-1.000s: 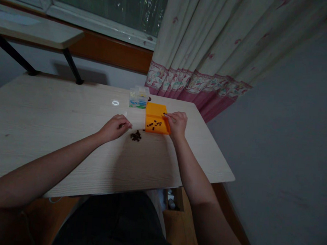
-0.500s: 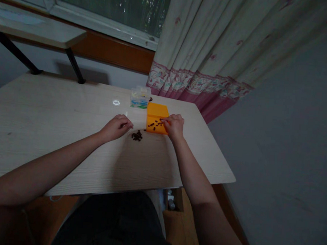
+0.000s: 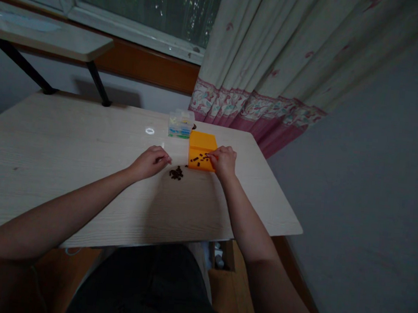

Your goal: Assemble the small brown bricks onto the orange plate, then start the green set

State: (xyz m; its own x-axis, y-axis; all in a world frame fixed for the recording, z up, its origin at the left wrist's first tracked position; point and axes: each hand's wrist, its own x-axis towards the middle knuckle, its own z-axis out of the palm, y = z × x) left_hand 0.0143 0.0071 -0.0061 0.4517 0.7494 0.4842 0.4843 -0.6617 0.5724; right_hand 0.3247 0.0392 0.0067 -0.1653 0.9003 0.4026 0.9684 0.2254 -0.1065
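My right hand (image 3: 224, 162) is over the right part of an orange tray-like piece (image 3: 203, 139), its fingers pinched together among small dark brown pieces (image 3: 195, 159) scattered there. Whether a piece is between those fingertips is too small to make out. To the left, my left hand (image 3: 153, 162) rests on the table with its fingers curled and the tips pressed together; what they hold, if anything, is hidden. Just right of and below its fingertips lies a small pile of dark brown pieces (image 3: 176, 173). One more dark piece lies between the pile and the orange piece.
Behind the orange piece stands a clear plastic box (image 3: 181, 124) with coloured contents. A raised shelf (image 3: 76, 45) on black legs is at the back left of the pale wooden table (image 3: 88, 132). A curtain (image 3: 257, 97) hangs behind the table's right end.
The whole view has shifted very slightly. The right fingertips have moved a little over the orange piece; the left hand keeps its pose near the pile.
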